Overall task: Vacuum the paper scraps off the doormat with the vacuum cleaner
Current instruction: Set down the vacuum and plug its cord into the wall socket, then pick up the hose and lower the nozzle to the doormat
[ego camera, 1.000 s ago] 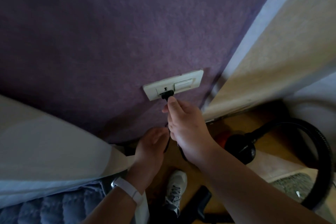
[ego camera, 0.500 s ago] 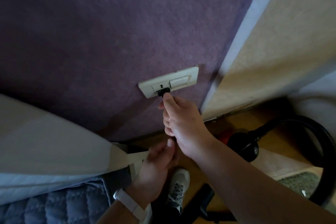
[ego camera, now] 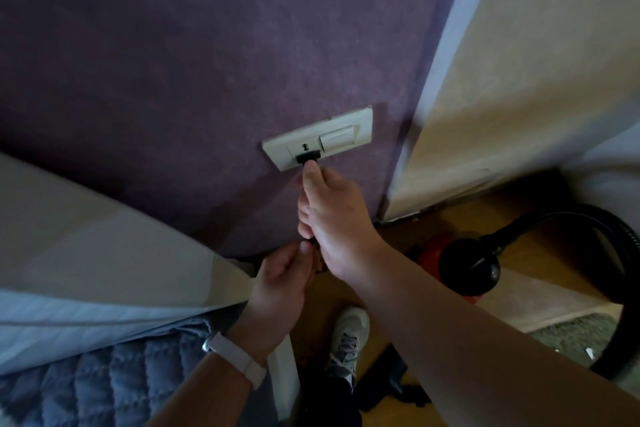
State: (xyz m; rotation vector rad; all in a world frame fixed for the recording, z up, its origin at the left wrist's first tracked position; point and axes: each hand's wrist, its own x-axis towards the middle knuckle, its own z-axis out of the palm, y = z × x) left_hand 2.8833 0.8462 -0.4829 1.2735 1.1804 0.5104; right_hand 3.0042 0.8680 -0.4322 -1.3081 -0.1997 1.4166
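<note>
Compared with half a second ago, the left hand (ego camera: 280,282) has come up from lower down and now sits just beneath the heel of the right hand (ego camera: 334,215), its fingers curled narrowly around the dark cord (ego camera: 316,246) that drops out of the right palm; a white wristband (ego camera: 239,357) shows on that wrist. The right hand has hardly shifted: its thumb and forefinger are pinched on the black plug (ego camera: 307,158), which is pressed against the lower socket of the cream wall plate (ego camera: 343,135) on the purple wall (ego camera: 173,62), just above the fingertips. Whether the pins are fully seated is hidden by the thumb, though the plug looks flush. Most of the cord is concealed between the two hands, and only a short dark stretch shows. Well to the right of the fingers and lower, on the wooden floor, stands the vacuum cleaner (ego camera: 464,263), red and black, partly behind the right forearm, with its black hose (ego camera: 620,288) looping off the frame edge. The doormat (ego camera: 571,336) is a dim greenish patch beyond the forearm, with one pale paper scrap (ego camera: 587,353) barely discernible. Below the hands a grey sneaker (ego camera: 346,336) stands on the floor.
</note>
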